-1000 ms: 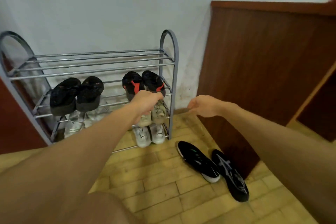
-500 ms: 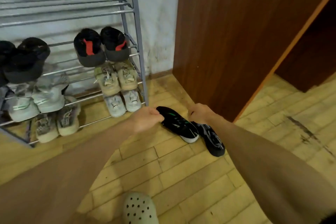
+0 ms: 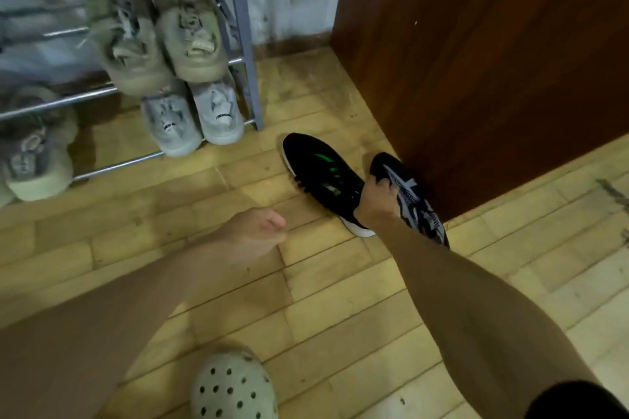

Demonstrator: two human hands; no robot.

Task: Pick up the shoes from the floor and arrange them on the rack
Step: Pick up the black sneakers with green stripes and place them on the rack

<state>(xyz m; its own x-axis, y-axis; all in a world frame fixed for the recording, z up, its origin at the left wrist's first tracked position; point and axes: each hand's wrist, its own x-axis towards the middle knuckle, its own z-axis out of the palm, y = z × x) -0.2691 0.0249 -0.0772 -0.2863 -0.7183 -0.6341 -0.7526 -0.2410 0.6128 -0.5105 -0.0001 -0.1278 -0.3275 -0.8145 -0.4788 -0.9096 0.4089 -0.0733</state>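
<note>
Right hand point(image 3: 376, 196) has its fingers curled over the collar of the white-patterned black shoe point(image 3: 413, 204), which sits on the floor point(image 3: 340, 299) just beside the green-striped black shoe point(image 3: 323, 170). Left hand point(image 3: 253, 231) is a fist holding nothing. Half a second ago it was on the green-striped shoe's heel, and now it's backed off. The grey sneakers point(image 3: 194, 116) on the rack point(image 3: 243, 44) have tongue labels, way too blurry to read.
</note>
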